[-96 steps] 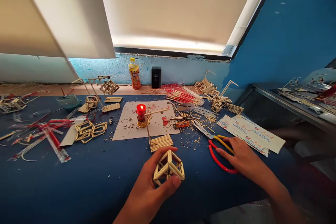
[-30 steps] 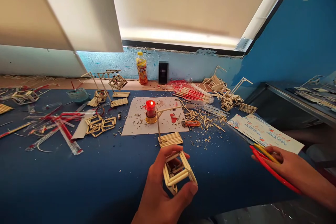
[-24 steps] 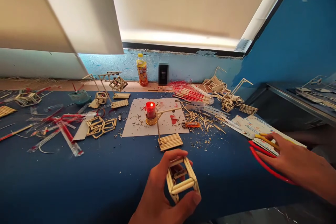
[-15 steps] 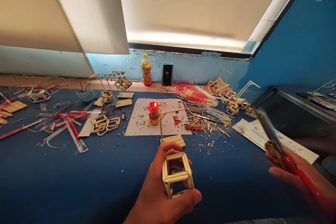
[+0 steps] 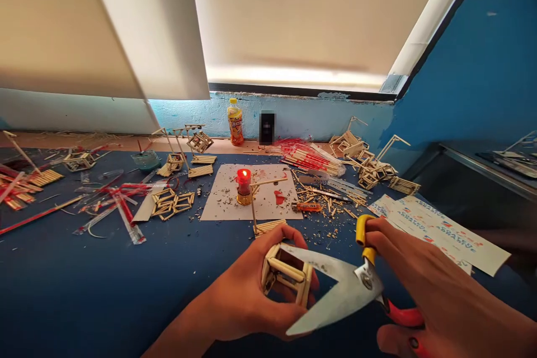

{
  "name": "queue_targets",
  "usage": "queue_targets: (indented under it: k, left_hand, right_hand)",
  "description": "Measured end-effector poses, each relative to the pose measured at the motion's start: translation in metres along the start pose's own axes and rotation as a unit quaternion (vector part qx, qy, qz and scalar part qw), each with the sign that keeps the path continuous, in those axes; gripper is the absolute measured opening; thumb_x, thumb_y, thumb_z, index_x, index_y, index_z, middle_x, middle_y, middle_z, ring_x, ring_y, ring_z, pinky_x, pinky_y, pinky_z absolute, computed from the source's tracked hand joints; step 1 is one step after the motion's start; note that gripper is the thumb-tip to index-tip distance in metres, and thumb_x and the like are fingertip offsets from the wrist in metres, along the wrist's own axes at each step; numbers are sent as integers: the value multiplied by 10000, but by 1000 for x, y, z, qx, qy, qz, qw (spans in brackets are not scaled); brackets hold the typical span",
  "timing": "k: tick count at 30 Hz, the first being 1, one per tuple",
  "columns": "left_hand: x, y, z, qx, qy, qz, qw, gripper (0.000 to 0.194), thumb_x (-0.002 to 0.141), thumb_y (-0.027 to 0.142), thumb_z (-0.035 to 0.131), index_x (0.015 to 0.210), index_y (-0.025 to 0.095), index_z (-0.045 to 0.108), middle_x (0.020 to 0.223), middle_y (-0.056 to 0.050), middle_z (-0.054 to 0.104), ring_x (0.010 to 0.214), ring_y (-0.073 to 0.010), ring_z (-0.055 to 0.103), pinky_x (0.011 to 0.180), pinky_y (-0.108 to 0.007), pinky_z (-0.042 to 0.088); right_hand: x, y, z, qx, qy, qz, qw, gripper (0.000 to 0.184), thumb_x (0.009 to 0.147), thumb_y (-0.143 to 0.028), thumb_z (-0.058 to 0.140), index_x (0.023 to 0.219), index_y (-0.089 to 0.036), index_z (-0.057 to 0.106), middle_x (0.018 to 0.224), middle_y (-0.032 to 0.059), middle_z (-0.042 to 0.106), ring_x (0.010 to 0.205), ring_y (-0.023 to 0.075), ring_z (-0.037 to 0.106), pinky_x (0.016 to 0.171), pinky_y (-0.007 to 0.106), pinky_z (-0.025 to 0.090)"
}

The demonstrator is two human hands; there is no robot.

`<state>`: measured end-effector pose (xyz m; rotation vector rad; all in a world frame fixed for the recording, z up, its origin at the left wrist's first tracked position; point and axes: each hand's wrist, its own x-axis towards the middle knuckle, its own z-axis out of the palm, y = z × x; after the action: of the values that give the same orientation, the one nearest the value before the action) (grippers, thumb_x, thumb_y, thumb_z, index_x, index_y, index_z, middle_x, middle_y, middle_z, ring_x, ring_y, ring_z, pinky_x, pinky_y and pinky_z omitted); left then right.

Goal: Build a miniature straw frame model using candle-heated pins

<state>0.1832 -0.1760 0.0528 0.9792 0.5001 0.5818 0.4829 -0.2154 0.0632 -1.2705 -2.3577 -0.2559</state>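
Two grips: left hand (image 5: 244, 295) around stick frame (image 5: 287, 270), right hand (image 5: 425, 279) on scissors (image 5: 344, 292) now spread.

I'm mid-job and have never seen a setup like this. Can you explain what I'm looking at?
There is no machine: these are one person's two bare hands. The single camera is worn on the head, looking forward and down. The left hand holds a small box-shaped stick frame. The right hand grips scissors with red and yellow handles, opened towards the frame. On the blue table, a lit red candle stands on a pale sheet. Around it lie more stick models, loose stick pieces and, to the right, printed abrasive sheets.
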Motion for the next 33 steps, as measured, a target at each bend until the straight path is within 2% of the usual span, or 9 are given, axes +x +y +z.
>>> queue_targets:
  k: [3, 7, 9, 13, 19, 24, 28, 31, 33]
  left_hand:
    - [0, 4, 4, -30, -25, 2, 999, 556, 713, 132, 882, 1054, 228, 453, 822, 41, 630, 606, -30, 523, 527, -94, 464]
    - [2, 2, 9, -71, -68, 5, 995, 535, 774, 144, 841, 1053, 256, 399, 735, 82, 607, 487, -3, 460, 470, -94, 435]
    - [3, 0, 10, -46, -50, 16, 998, 582, 729, 127, 870, 1066, 253, 412, 749, 87, 610, 508, 0, 473, 505, -96, 455]
    - [2, 1, 14, 34, 28, 42, 998, 691, 619, 90, 911, 1088, 245, 427, 865, 70, 603, 658, -26, 533, 602, -105, 477]
    - [0, 4, 21, 63, 37, 51, 996, 549, 758, 239, 834, 1087, 243, 394, 854, 58, 521, 688, -55, 471, 605, -146, 419]
    - [-1, -7, 20, 44, 47, 50, 997, 569, 772, 286, 858, 1120, 271, 407, 993, 23, 520, 743, -81, 477, 636, -200, 418]
    - [-1, -10, 16, 30, 53, 47, 997, 557, 776, 254, 859, 1115, 274, 417, 973, 30, 523, 729, -82, 483, 633, -209, 423]
    - [-3, -9, 17, 41, 61, 44, 996, 528, 793, 223, 836, 1122, 275, 425, 959, 34, 535, 736, -84, 488, 636, -202, 421]
    - [-4, -9, 20, 81, 73, 47, 993, 511, 801, 227, 829, 1134, 272, 445, 960, 33, 549, 766, -90, 504, 661, -202, 430]
  right_hand:
    - [6, -4, -3, -36, -62, -53, 996, 852, 559, -276, 741, 1363, -189, 470, 1276, 169, 671, 992, 346, 734, 721, 370, 656]
    - [11, -13, -3, -41, -74, -40, 996, 827, 561, -276, 721, 1342, -206, 461, 1300, 165, 655, 1014, 348, 725, 703, 362, 650]
    - [12, -16, -3, -29, -73, -34, 996, 801, 568, -260, 711, 1329, -204, 468, 1297, 163, 654, 1017, 340, 723, 708, 356, 648]
    - [12, -21, -5, 10, -89, -11, 996, 669, 579, -210, 683, 1228, -239, 524, 1247, 123, 669, 978, 304, 726, 720, 337, 642]
    - [12, -26, -4, 60, -101, 43, 992, 567, 623, -181, 702, 1170, -230, 562, 1195, 105, 661, 903, 241, 725, 709, 298, 637]
    - [10, -27, 3, 38, -61, 14, 997, 442, 707, -210, 706, 1134, -202, 591, 1048, 104, 694, 926, 270, 702, 751, 353, 634]
    - [6, -24, 3, 15, -19, -6, 1000, 356, 755, -100, 536, 1088, -194, 620, 970, 95, 707, 887, 251, 706, 727, 336, 615]
    - [6, -25, 1, 15, 17, -21, 1000, 316, 705, -56, 464, 937, -209, 615, 844, 54, 696, 727, 201, 689, 600, 273, 560]
    - [7, -28, 3, 18, 27, -37, 999, 222, 730, -43, 455, 794, -226, 562, 688, 0, 634, 543, 143, 606, 487, 235, 465]
